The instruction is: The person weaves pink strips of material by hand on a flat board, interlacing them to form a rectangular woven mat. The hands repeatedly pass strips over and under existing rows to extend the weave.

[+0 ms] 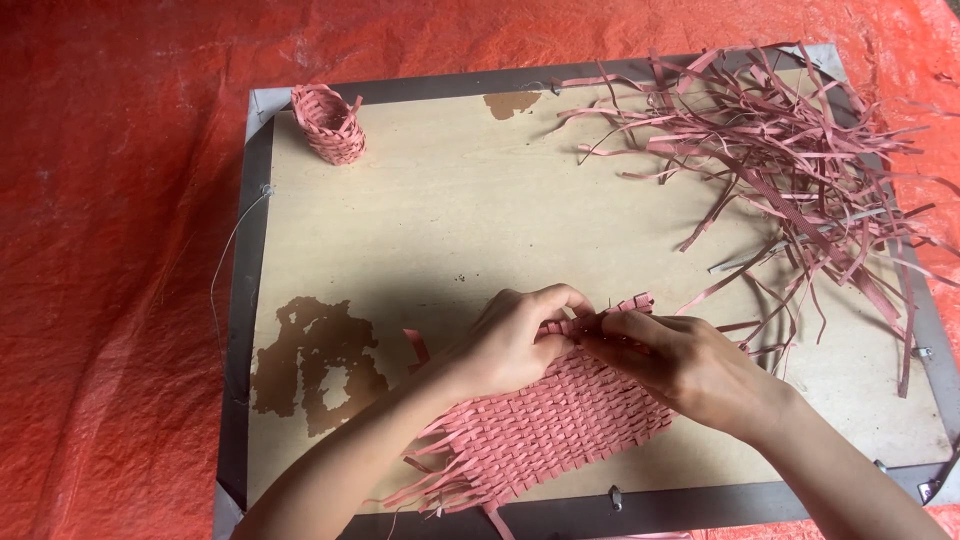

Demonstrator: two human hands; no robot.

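Both hands' fingers pinching woven mat (560, 425) edge, loose strips (790, 150) right, small basket (328, 123) far-left

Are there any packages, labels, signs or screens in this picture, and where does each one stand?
None are in view: no package, label, sign or screen.
What shows instead: a wooden board on an orange tarp, a small woven basket, loose pink strips, and a pink woven mat under the left hand and right hand.
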